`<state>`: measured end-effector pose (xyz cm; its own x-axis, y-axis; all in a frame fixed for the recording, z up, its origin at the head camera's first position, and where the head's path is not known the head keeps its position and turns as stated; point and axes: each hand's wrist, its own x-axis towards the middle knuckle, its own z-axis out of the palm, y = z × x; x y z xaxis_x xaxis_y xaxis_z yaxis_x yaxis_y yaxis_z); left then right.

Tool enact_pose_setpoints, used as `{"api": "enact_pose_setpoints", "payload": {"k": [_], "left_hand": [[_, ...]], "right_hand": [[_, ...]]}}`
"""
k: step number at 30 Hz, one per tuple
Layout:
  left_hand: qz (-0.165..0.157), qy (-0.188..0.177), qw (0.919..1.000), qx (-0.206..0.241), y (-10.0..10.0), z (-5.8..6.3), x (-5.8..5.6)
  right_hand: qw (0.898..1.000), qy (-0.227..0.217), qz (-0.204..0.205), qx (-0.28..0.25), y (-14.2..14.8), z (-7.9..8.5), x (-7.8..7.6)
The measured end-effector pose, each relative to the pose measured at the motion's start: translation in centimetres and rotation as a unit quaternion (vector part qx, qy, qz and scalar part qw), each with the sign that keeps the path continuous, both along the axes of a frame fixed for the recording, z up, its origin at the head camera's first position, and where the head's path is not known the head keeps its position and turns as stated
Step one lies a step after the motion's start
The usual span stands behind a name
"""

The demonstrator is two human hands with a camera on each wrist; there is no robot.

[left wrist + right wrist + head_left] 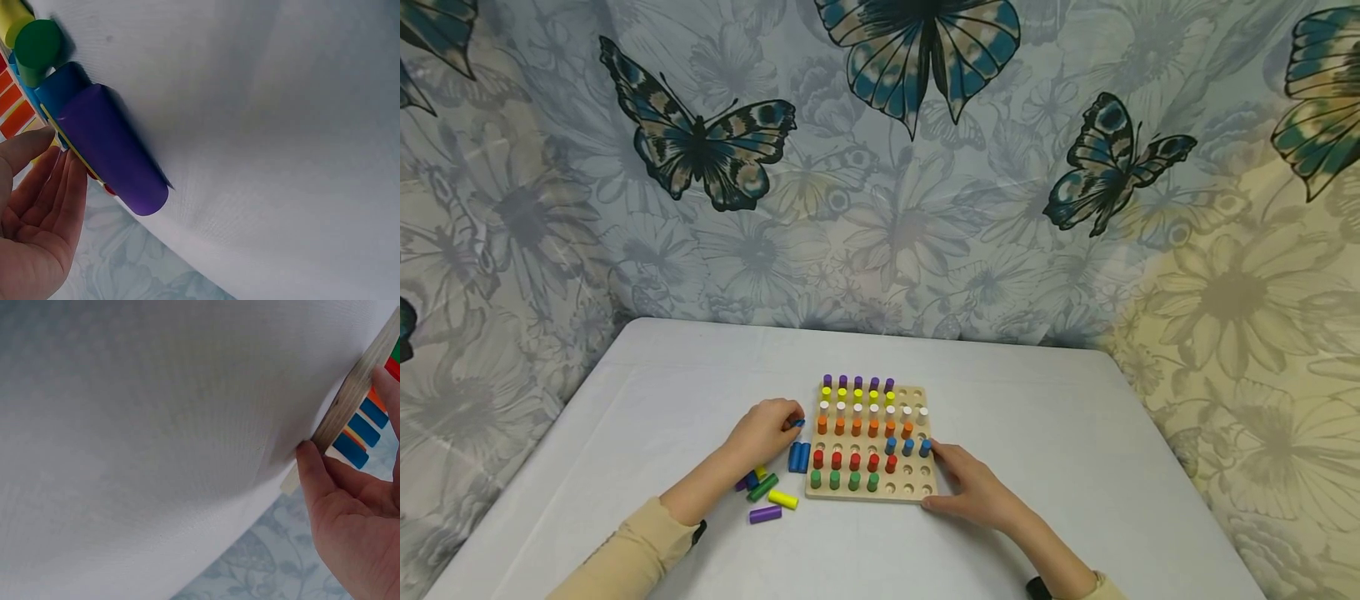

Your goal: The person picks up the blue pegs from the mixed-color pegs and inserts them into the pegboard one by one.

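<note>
Two beige sleeves (625, 550): nearest, cut off by the head view's bottom edge; only a scrap of the right one shows.
Loose purple peg (765, 515): lying on the white desk (1112, 433), left of the board.
Loose yellow peg (783, 499) and loose green peg (763, 487): just beyond the purple one.
Right hand (970, 486): grip spread, thumb touching the pegboard (857, 495) at its near right corner, fingers on its right edge; the palm is partly cut off in the right wrist view.
Small peg cluster (752, 480): purple, blue and yellow, partly hidden by the left wrist.
Blue pair (799, 457): side by side, just left of the pegboard.
Left hand (765, 431): grip pinching a blue peg (800, 423) near the pegboard's left edge; fingers cover most of it, and the left wrist view leaves it hard to make out.
Peg rows, near to far: four green (835, 481), five red (855, 461), three blue at right (908, 447), six orange (857, 427), seven white (857, 411), five yellow (858, 396), five purple (858, 382).
Butterfly backdrop (910, 242): beyond the desk; several butterflies are cut off at the frame edges.
</note>
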<state>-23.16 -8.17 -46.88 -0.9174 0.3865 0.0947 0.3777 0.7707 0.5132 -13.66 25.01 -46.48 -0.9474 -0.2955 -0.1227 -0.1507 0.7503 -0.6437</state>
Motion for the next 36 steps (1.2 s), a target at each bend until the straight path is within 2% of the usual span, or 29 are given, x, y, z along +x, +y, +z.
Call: {"api": "enact_pose_setpoints", "payload": {"k": [9, 20, 36], "left_hand": [[-0.007, 0.005, 0.9999, -0.013, 0.08, 0.04, -0.07], [0.001, -0.002, 0.9997, -0.024, 0.14, -0.09, -0.23], [0.01, -0.028, 0.9988, 0.04, -0.54, -0.27, -0.28]], "right_hand": [[1.0, -0.001, 0.0, -0.006, -0.03, 0.06, 0.08], [1.0, -0.003, -0.003, -0.002, -0.06, -0.07, 0.03], [1.0, -0.004, -0.007, -0.003, -0.17, 0.08, 0.06]]}}
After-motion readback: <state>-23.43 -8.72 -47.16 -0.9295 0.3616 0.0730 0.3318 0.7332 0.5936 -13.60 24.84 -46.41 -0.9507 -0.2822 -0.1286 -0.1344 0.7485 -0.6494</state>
